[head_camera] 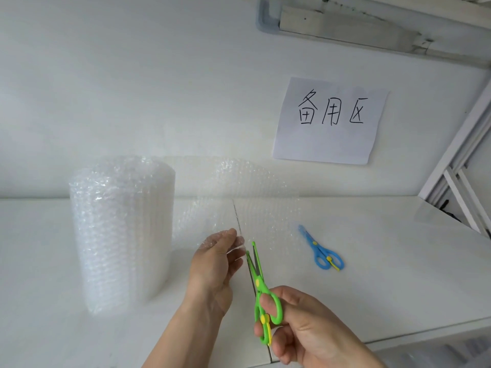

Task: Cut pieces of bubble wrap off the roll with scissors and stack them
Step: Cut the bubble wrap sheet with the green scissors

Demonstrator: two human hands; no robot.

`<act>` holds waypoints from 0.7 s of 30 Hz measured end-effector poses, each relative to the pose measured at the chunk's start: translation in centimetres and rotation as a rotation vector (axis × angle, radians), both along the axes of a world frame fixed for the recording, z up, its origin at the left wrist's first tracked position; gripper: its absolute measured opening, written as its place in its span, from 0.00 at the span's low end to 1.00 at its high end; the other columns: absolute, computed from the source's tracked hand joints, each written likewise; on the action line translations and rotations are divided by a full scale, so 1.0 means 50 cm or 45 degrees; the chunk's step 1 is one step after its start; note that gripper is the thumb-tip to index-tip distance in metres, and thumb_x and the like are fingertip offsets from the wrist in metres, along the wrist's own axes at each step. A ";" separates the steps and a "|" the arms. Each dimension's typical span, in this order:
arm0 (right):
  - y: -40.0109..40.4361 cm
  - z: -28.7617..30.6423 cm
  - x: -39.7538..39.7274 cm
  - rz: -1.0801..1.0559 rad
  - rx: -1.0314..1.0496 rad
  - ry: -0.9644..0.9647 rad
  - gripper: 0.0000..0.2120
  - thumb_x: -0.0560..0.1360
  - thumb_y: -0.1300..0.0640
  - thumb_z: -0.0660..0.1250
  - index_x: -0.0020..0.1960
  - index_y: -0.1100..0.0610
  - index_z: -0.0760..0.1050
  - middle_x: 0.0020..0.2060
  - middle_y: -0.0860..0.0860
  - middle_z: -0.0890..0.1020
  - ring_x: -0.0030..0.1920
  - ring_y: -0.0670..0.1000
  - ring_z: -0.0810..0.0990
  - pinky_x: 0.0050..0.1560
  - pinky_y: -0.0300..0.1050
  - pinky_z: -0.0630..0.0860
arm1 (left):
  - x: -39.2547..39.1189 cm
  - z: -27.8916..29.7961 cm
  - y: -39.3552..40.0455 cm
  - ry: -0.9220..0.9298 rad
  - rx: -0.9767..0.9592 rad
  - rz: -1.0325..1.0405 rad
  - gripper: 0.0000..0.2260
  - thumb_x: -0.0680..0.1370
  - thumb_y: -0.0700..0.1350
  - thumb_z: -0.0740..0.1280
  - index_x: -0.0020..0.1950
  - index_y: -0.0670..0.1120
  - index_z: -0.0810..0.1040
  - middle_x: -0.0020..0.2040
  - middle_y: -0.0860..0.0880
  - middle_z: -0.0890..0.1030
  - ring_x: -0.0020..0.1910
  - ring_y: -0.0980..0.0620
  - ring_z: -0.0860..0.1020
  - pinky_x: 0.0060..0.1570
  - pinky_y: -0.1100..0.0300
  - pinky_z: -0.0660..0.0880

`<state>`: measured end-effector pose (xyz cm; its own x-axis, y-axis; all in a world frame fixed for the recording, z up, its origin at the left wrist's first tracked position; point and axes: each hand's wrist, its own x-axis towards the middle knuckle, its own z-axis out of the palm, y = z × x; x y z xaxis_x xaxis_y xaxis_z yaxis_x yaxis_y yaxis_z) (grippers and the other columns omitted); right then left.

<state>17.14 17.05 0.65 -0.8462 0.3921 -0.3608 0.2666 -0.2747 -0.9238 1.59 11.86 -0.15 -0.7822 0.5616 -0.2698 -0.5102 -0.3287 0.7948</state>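
A fat roll of clear bubble wrap (121, 235) stands upright on the white table (385, 274) at the left. Its loose sheet (255, 197) hangs out to the right, upright and curved. My left hand (215, 266) pinches the sheet's lower edge between thumb and fingers. My right hand (305, 325) holds green scissors (261, 293) by the handles. Their blades are slightly apart and point up at the sheet's lower edge, just right of my left fingers. A thin vertical line shows in the sheet above the blades.
Blue scissors (321, 248) lie on the table to the right, partly under the sheet's end. A paper sign (329, 120) with handwriting hangs on the wall behind. The table's right edge meets a white frame (462, 166).
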 end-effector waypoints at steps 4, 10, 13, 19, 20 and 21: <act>0.004 -0.002 0.002 0.037 -0.022 0.002 0.23 0.58 0.46 0.81 0.44 0.58 0.79 0.38 0.64 0.83 0.21 0.51 0.75 0.20 0.38 0.68 | -0.004 0.001 0.003 -0.021 0.066 0.088 0.02 0.78 0.42 0.68 0.46 0.45 0.77 0.36 0.49 0.83 0.37 0.51 0.80 0.44 0.58 0.75; 0.000 0.005 -0.002 0.038 -0.044 0.015 0.21 0.62 0.48 0.81 0.45 0.58 0.78 0.37 0.63 0.83 0.21 0.51 0.76 0.21 0.38 0.69 | 0.001 0.004 0.005 0.011 0.095 -0.011 0.03 0.78 0.41 0.67 0.44 0.46 0.78 0.40 0.48 0.84 0.43 0.50 0.80 0.50 0.57 0.73; -0.003 0.007 -0.011 -0.012 -0.049 0.027 0.20 0.64 0.49 0.80 0.47 0.59 0.77 0.37 0.62 0.83 0.21 0.50 0.75 0.22 0.38 0.70 | 0.002 0.000 0.005 0.039 0.046 -0.018 0.01 0.76 0.40 0.69 0.45 0.45 0.80 0.42 0.48 0.82 0.44 0.50 0.77 0.50 0.56 0.73; -0.013 0.003 -0.028 -0.096 -0.070 0.094 0.20 0.62 0.49 0.75 0.49 0.59 0.77 0.37 0.62 0.82 0.22 0.49 0.75 0.21 0.38 0.70 | 0.004 -0.008 0.004 0.090 -0.100 0.021 0.02 0.74 0.42 0.72 0.44 0.46 0.80 0.34 0.51 0.73 0.34 0.53 0.70 0.34 0.59 0.67; -0.014 0.003 -0.030 -0.103 -0.071 0.097 0.20 0.63 0.49 0.75 0.48 0.59 0.76 0.37 0.62 0.82 0.22 0.49 0.75 0.21 0.38 0.70 | 0.004 -0.007 0.005 0.087 -0.100 0.014 0.02 0.75 0.42 0.72 0.44 0.46 0.80 0.33 0.51 0.72 0.32 0.53 0.69 0.33 0.60 0.66; -0.015 0.003 -0.031 -0.109 -0.075 0.094 0.19 0.63 0.49 0.75 0.48 0.59 0.76 0.37 0.62 0.82 0.22 0.49 0.75 0.21 0.38 0.70 | 0.005 -0.006 0.005 0.082 -0.097 0.007 0.02 0.75 0.41 0.71 0.44 0.46 0.79 0.33 0.51 0.71 0.31 0.54 0.68 0.31 0.60 0.65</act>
<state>15.62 16.32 0.78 -0.8357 0.4443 -0.3230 0.1714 -0.3478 -0.9218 1.84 12.10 -0.46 -0.8021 0.5372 -0.2609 -0.4559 -0.2686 0.8485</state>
